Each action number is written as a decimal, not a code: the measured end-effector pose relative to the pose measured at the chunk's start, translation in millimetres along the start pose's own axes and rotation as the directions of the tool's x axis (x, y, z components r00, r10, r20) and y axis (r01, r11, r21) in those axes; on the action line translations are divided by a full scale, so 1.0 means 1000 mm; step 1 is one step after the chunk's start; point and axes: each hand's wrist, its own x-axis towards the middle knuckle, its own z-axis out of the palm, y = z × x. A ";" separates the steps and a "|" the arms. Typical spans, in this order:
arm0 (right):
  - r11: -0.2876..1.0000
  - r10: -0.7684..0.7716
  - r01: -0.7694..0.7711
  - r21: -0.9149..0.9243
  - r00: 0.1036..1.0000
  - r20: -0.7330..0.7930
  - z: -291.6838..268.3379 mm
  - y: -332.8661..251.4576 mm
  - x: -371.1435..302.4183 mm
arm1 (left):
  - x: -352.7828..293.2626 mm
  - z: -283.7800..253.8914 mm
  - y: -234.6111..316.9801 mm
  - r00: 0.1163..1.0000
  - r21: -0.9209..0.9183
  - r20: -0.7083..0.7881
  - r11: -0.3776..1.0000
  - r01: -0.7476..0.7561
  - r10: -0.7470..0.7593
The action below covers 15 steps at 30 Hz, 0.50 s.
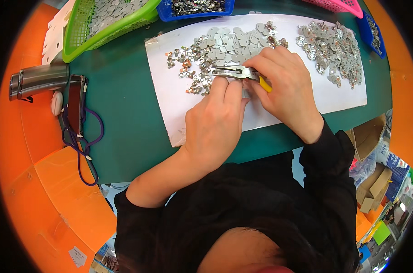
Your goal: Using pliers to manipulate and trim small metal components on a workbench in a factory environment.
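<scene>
My right hand (286,84) is wrapped round a pair of pliers (236,72) with yellow grips, its steel jaws pointing left. Just below the jaws, my left hand (215,120) is closed, fingertips against the pliers. A bit of a small grey metal plate (245,93) shows between its thumb and fingers; the rest is hidden. Beyond both hands lies a heap of flat grey metal plates (236,43). To its left are scattered small shiny metal fittings (193,68), some copper-coloured. A pile of plates with fittings on them (331,50) spreads to the right.
White card (170,109) covers part of the green table (124,141). At the back stand a green basket (111,43) of plates, a blue tray (197,17) of fittings and a pink basket (336,5). A metal tumbler (45,82) and a corded phone (76,104) lie left.
</scene>
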 end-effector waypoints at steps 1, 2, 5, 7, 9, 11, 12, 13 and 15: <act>1.000 0.002 -0.002 -0.012 1.000 -0.001 0.000 0.002 -0.002 | -0.001 0.002 -0.001 1.000 -0.001 0.016 1.000 0.007 -0.007; 1.000 0.003 -0.003 -0.025 1.000 -0.001 0.001 0.003 -0.002 | -0.002 0.002 0.000 1.000 0.000 0.017 1.000 0.008 -0.008; 1.000 -0.019 0.019 -0.019 1.000 0.021 0.001 0.004 -0.002 | -0.002 0.001 0.002 1.000 0.001 0.019 1.000 0.019 -0.019; 1.000 -0.023 0.023 -0.015 1.000 0.007 0.000 0.004 -0.001 | -0.002 0.000 0.002 1.000 0.000 0.001 1.000 0.000 0.000; 1.000 -0.028 0.028 -0.013 1.000 -0.008 -0.004 0.004 0.002 | -0.003 0.001 0.003 1.000 -0.011 0.015 1.000 -0.006 0.006; 0.999 0.006 -0.003 0.035 0.996 -0.085 -0.014 0.002 0.004 | -0.005 0.000 0.003 1.000 -0.019 0.029 1.000 -0.009 0.010; 0.999 0.006 -0.003 0.036 0.996 -0.085 -0.016 0.002 0.003 | -0.006 0.001 0.003 0.999 -0.024 0.046 1.000 -0.012 0.014; 0.998 0.030 -0.024 0.054 0.993 -0.114 -0.019 0.003 0.002 | -0.006 0.001 0.003 0.998 -0.031 0.062 0.999 -0.018 0.020; 0.996 0.056 -0.046 0.072 0.988 -0.144 -0.022 0.004 -0.002 | -0.007 -0.002 0.005 0.995 -0.043 0.092 0.999 -0.032 0.036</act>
